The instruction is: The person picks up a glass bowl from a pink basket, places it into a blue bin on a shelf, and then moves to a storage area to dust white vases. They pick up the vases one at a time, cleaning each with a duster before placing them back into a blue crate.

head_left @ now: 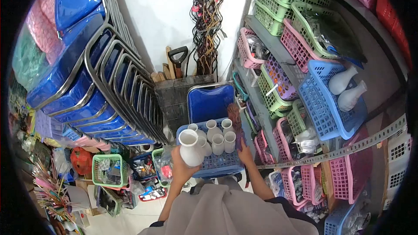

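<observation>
My left hand (182,168) is wrapped round a white vase (190,149), held upright with its round mouth facing up, over the left side of a blue plastic basket (220,170). Several more white vases (217,144) stand upright in that basket. At the basket's right side, my right hand (245,155) is closed on the purple end of a brown, bristly-looking brush (234,116). The brush's brown part points away from me, beside the vases. Its exact kind is hard to make out.
Stacked blue chairs (102,82) with metal frames rise on the left. Shelves on the right hold pink, green and blue baskets; one blue basket (320,98) contains two white vases (348,88). Baskets such as a green one (109,169) crowd the floor at left.
</observation>
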The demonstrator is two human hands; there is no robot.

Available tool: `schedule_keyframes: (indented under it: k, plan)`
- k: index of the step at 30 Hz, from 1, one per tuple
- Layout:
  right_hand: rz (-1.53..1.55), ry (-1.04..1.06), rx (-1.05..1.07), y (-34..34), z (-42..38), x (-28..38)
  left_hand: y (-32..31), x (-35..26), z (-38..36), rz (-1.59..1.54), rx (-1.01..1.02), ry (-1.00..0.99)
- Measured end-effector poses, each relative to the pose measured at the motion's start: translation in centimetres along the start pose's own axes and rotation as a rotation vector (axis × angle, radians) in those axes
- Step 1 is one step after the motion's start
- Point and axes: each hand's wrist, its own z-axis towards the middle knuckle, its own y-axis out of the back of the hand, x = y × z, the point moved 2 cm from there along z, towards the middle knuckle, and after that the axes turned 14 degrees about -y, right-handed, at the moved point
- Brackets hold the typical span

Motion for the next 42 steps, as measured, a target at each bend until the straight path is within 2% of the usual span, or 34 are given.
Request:
schedule_keyframes:
  k: [4,7,9,11,12,14,16,18,20,21,22,24,26,27,28,30,32,33,35,36,37,38,40,42]
  plan:
    - [0.034,-0.040,0.091,1.7,-0.8,0.5,-1.9,-0.3,0.8,-0.095,0.087,-0.004]
    - [-0.072,-0.105,0.123,5.1,-0.8,2.4,-3.8,0.3,1.1,-0.174,0.147,-0.001]
    - [0.361,0.192,0.379,7.5,-0.6,4.1,-5.9,1.4,1.4,-0.309,0.176,0.037]
    - [0.558,0.281,0.597,13.5,-2.9,8.8,-7.5,0.1,3.6,-0.364,0.215,-0.065]
    - [0.568,0.275,0.543,16.0,-3.8,10.3,-8.2,-1.0,4.9,-0.401,0.231,-0.129]
    - [0.518,0.443,0.437,20.3,-5.5,12.9,-9.7,-4.5,8.1,-0.450,0.300,-0.190]
    - [0.487,0.565,0.258,24.2,-6.5,14.7,-11.0,-8.3,11.1,-0.428,0.330,-0.366]
    - [0.482,0.572,0.111,27.6,-7.5,15.7,-14.0,-9.0,13.3,-0.484,0.379,-0.416]
    - [0.388,0.565,-0.129,31.8,-8.7,16.8,-16.5,-11.6,16.2,-0.608,0.409,-0.612]
    - [0.413,0.581,-0.215,33.7,-9.2,17.2,-16.2,-15.7,17.7,-0.398,0.219,-0.946]
    - [0.371,0.562,-0.280,35.8,-10.0,17.5,-16.6,-18.1,19.0,-0.615,0.200,-0.996]
    - [0.270,0.570,-0.460,39.5,-10.6,17.9,-16.9,-23.3,21.6,-0.649,0.115,-1.229]
    - [0.262,0.599,-0.631,43.0,-10.8,18.7,-17.7,-28.1,23.3,-0.495,0.017,-1.361]
    - [0.265,0.604,-0.708,44.9,-10.6,18.9,-18.2,-30.1,23.9,-0.637,0.106,-1.295]
    - [0.387,0.590,-0.762,46.0,-9.5,18.6,-19.2,-31.8,24.8,-0.504,0.134,-1.337]
    - [0.226,0.489,-0.940,49.5,-8.1,18.2,-20.1,-35.7,26.2,-0.610,0.307,-1.263]
    - [0.329,0.314,-0.993,51.8,-4.9,16.1,-24.6,-37.2,28.1,-0.650,0.444,-1.263]
    - [0.359,0.233,-1.028,52.7,-3.3,15.2,-25.8,-38.5,28.7,-0.647,0.553,-1.184]
    - [0.531,0.162,-0.870,54.3,0.7,12.1,-29.7,-39.8,30.2,-0.472,0.739,-1.074]
    - [0.502,0.022,-0.884,54.6,3.5,10.0,-32.1,-39.9,30.9,-0.480,0.742,-1.085]
    - [0.472,-0.116,-0.895,55.0,5.8,8.1,-35.0,-39.9,31.6,-0.488,0.852,-1.024]
    - [0.469,-0.115,-0.910,55.2,7.1,7.2,-37.9,-39.7,32.3,-0.492,0.960,-0.963]
    - [0.213,-0.395,-0.818,55.3,9.3,6.0,-43.0,-38.9,33.7,-0.339,0.944,-0.986]
    - [0.295,-0.578,-0.648,55.4,11.0,4.9,-45.8,-38.6,34.3,-0.066,0.970,-0.975]
